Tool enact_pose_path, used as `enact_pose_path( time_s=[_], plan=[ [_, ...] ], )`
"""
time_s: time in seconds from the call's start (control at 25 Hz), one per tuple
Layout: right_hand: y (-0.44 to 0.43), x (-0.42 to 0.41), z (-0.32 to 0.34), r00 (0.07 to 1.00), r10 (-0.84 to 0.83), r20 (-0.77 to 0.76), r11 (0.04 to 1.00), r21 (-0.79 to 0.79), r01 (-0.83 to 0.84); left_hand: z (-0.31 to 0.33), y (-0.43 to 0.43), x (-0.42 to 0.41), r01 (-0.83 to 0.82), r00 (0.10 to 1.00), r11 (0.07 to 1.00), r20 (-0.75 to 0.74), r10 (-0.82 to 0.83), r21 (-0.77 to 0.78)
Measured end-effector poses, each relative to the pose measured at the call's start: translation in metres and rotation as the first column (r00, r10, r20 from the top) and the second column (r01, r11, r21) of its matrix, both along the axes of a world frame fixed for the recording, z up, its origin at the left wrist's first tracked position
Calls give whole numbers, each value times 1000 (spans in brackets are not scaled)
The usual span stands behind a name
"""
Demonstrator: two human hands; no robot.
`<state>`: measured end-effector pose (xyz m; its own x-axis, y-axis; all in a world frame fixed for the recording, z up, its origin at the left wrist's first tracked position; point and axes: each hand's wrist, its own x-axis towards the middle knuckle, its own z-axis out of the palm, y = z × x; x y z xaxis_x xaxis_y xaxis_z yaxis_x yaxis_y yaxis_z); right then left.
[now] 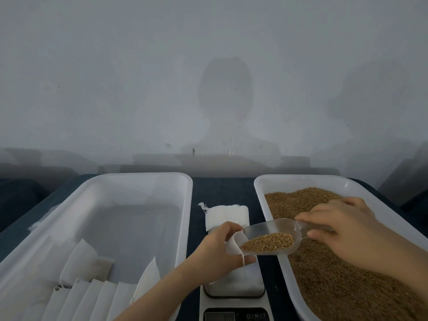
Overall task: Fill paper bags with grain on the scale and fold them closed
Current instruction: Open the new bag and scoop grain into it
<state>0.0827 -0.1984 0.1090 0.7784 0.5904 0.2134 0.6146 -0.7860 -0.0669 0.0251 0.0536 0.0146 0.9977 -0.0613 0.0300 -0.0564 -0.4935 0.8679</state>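
Observation:
My left hand [216, 253] grips a small white paper bag [234, 245] by its open mouth, just above the scale [235, 295]. My right hand [345, 230] holds the handle of a clear plastic scoop [271, 237] tilted toward the bag, its lip at the bag's mouth. Brown grain [268, 243] lies in the scoop. To the right, a white tray [261, 181] holds a large bed of grain [335, 286]. A stack of empty bags [228, 215] lies behind the scale.
A big white bin [139, 179] on the left holds several filled, folded bags [85, 288] along its near side. The scale's display [236, 316] is at the bottom edge. A grey wall stands right behind the dark table.

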Motion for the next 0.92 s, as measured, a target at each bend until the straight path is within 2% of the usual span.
enact_pose_path(
  time_s=[0.56,0.92],
  plan=[
    [23,-7,17,996,43,72,990,-140,-33,3,-3,-1,12,998,999,-55,-10,37],
    [37,-10,33,982,46,182,957,-289,9,2,-3,1,37,999,998,-28,-39,-55]
  ],
)
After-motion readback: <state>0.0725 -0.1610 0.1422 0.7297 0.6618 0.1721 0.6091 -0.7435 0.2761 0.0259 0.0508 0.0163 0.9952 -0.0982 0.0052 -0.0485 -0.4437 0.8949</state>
